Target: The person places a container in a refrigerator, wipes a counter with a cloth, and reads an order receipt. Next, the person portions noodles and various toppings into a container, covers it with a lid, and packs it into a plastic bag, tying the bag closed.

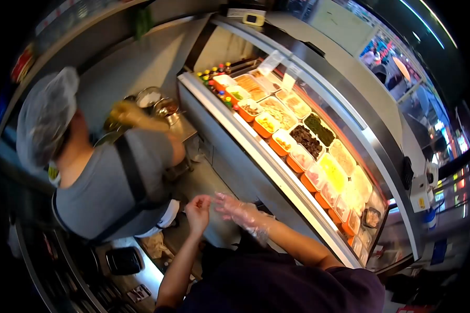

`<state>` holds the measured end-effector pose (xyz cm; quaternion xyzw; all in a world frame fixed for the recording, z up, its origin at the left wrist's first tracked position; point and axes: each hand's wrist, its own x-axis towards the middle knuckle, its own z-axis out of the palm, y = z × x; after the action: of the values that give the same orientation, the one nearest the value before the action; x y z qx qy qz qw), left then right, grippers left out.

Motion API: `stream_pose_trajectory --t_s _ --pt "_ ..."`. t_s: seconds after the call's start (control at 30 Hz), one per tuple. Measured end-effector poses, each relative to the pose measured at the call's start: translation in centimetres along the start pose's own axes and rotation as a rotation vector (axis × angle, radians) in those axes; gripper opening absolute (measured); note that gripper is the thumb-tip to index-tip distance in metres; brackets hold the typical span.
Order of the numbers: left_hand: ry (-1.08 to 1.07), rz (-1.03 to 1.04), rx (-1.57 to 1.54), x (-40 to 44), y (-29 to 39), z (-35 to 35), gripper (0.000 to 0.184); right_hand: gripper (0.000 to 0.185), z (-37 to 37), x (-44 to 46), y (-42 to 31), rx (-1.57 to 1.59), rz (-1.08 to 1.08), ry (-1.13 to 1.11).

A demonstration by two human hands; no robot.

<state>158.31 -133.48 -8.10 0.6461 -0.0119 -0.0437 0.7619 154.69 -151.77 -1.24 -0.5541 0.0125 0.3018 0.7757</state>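
Observation:
My left hand (198,211) is bare and raised in front of my body, its fingers curled in; whatever they hold, if anything, is too small to make out. Close beside it is my right hand (234,209), covered by a clear plastic glove (253,221) that hangs loose at the wrist. The right fingers are stretched out and slightly apart, pointing at the left hand, with nothing seen in them. To the right stands a lit glass display counter (297,193), holding several orange-sided food tubs (266,125).
A co-worker (104,172) in a hair cover and grey shirt stands at left, a yellow-gloved hand (128,112) over metal bowls (166,108). A black tray (124,261) and a phone (138,293) lie on the lower-left counter. Small bottles (214,73) line the display's far end.

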Motion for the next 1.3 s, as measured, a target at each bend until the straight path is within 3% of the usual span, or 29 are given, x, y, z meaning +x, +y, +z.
stream_pose_trajectory --t_s 0.03,0.07,0.13,0.17,0.2,0.27,0.33,0.37,0.4,0.43,0.47,0.53,0.6,0.67,0.73,0.8,0.83,0.87,0.9,0.97,1.03,1.07,1.13,1.2,1.3 --pt "0.057 0.049 0.167 2.1 -0.2 1.3 0.007 0.073 -0.7 -1.5 -1.0 -0.327 -0.079 0.015" --pt "0.121 0.101 0.335 4.0 -0.5 2.6 0.006 0.073 -1.1 -2.3 -1.5 -0.317 -0.097 0.018" --pt "0.102 0.121 0.411 7.2 -0.6 6.7 0.006 0.071 -3.5 -4.0 -2.3 -0.921 -0.361 0.068" --pt "0.072 0.188 0.426 8.3 0.1 9.1 0.006 0.062 -6.1 -4.4 -1.8 -0.837 -0.576 0.128" --pt "0.047 0.254 0.438 9.4 0.6 11.9 0.007 0.062 -8.8 -5.6 -2.1 -0.831 -0.585 0.125" --pt "0.015 0.272 0.321 11.4 -0.9 17.4 0.008 0.057 -14.6 -7.9 -2.7 -0.985 -0.526 0.408" --pt "-0.164 0.278 0.408 12.5 -1.2 22.4 0.008 0.052 -18.0 -8.8 -3.8 -0.946 -0.492 0.486" --pt "-0.155 0.276 0.419 13.8 -1.6 24.8 0.008 0.063 -19.8 -7.9 -3.6 -0.285 -0.385 0.512" --pt "-0.197 0.136 0.179 15.1 -2.4 27.0 0.01 0.075 -21.0 -7.5 -4.6 0.368 -0.243 0.498" --pt "-0.234 -0.007 -0.067 15.9 -3.1 28.7 0.011 0.09 -21.9 -8.2 -5.4 0.418 -0.458 0.499" --pt "-0.218 -0.017 -0.062 16.0 -3.8 29.5 0.011 0.099 -23.6 -8.7 -6.5 0.444 -0.468 0.505" --pt "-0.627 -0.431 -0.056 16.1 -3.6 31.6 0.017 0.095 -27.0 -8.9 -7.2 0.727 -0.48 0.325" --pt "-0.616 -0.402 -0.004 16.1 -3.1 33.2 0.015 0.092 -29.0 -8.7 -7.2 0.698 -0.445 0.34" --pt "-0.574 -0.015 0.523 16.7 -2.5 34.6 0.011 0.089 -30.1 -8.5 -7.5 0.67 -0.418 0.359" --pt "-0.52 0.101 0.532 17.5 -4.8 35.0 0.008 0.081 -30.6 -8.6 -8.4 0.44 -0.244 0.444" --pt "-0.4 0.189 0.564 19.3 -6.9 34.2 0.011 0.074 -31.0 -9.5 -8.1 0.414 -0.26 0.384" --pt "-0.324 0.072 0.496 20.4 -6.7 33.9 0.011 0.071 -31.4 -9.4 -6.3 0.399 -0.257 0.368" --pt "-0.413 -0.058 0.492 21.2 -6.5 33.7 0.014 0.068 -31.9 -9.1 -4.6 0.386 -0.26 0.353" --pt "-0.464 -0.017 0.287 21.6 -6.6 34.4 0.018 0.057 -31.3 -10.1 -5.6 0.205 -0.326 0.404" --pt "-0.498 0.021 0.073 22.0 -6.0 35.6 0.023 0.044 -32.7 -9.7 -4.8 0.117 -0.398 0.721" --pt "-0.237 -0.228 0.137 22.0 -4.4 36.2 0.031 0.039 -33.8 -8.8 -5.0 -0.164 -0.432 1.116" --pt "-0.231 -0.222 0.132 21.2 -3.0 37.0 0.031 0.044 -34.9 -7.7 -4.8 -0.146 -0.539 1.094" --pt "-0.689 -0.272 0.388 18.7 -1.1 38.5 0.022 0.047 -35.4 -7.2 -6.7 -0.776 -0.538 1.173" --pt "-0.692 -0.284 0.309 18.9 -3.3 38.8 0.016 0.046 -35.5 -6.6 -7.2 -0.871 -0.605 1.184" --pt "-0.502 -0.165 0.319 18.7 -4.5 39.9 0.014 0.039 -36.9 -5.7 -5.5 -0.984 -0.649 1.064"
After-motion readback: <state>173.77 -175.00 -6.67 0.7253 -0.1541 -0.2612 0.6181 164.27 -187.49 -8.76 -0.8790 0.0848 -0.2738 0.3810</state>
